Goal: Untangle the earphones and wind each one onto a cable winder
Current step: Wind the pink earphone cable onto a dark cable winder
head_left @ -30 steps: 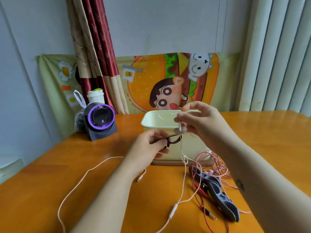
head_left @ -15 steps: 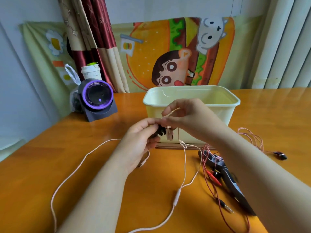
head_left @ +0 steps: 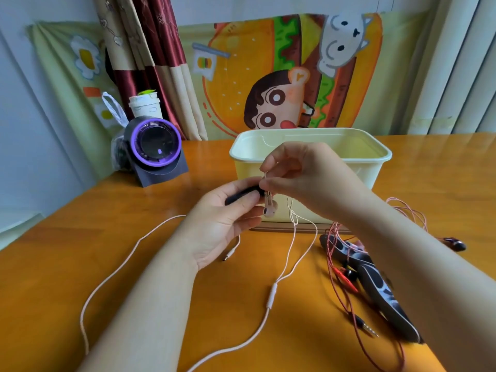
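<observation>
Left grip (head_left: 222, 224) clasps a slim black cable winder (head_left: 240, 196); right grip (head_left: 308, 178) pinches the thin pale-pink earphone cable (head_left: 272, 295) just beside it, above the orange wooden surface (head_left: 80, 251).

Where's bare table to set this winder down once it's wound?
Bare table lies left, between the purple-ringed device and the looping pink cable, and far right beside the cream tub. Near right is crowded: red cable tangled over spare winders.

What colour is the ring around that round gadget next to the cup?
Purple. The ring shows clearly in the head view.
</observation>
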`<state>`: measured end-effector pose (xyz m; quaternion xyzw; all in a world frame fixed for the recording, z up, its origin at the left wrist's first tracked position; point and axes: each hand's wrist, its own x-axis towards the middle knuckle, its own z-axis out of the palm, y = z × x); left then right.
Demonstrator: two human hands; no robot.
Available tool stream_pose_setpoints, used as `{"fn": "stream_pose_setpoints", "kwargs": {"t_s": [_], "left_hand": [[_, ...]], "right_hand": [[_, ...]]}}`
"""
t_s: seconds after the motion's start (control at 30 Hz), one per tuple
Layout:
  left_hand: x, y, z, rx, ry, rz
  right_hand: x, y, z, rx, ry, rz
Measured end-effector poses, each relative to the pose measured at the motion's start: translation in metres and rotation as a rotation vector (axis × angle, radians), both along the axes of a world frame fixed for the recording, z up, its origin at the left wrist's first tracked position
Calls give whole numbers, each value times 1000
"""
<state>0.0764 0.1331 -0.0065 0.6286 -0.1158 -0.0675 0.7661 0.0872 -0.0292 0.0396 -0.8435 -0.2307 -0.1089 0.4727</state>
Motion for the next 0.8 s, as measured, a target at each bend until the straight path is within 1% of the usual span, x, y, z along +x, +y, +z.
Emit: {"fn": "stream_pose_setpoints", "kwargs": {"t_s": [0.1, 0.17, 0.23, 0.33, 0.47, 0.63, 0.8], "left_hand": [[1, -1, 0, 215, -67, 60], [1, -3, 1, 284, -80, 96], [1, -4, 2, 312, -97, 107], [-1, -7, 2, 236, -70, 91], [-2, -10, 4, 71, -11, 67], [2, -6, 2, 18, 1, 35], [1, -5, 2, 35, -15, 17]], "right_hand": [[2, 0, -1, 58, 28, 21], [3, -1, -1, 108, 59, 38], [5, -2, -1, 172, 99, 57], [8, -3, -3, 206, 122, 76], [8, -3, -6, 159, 88, 59], [9, 0, -8, 154, 42, 67], [6, 4, -9, 214, 72, 128]]}}
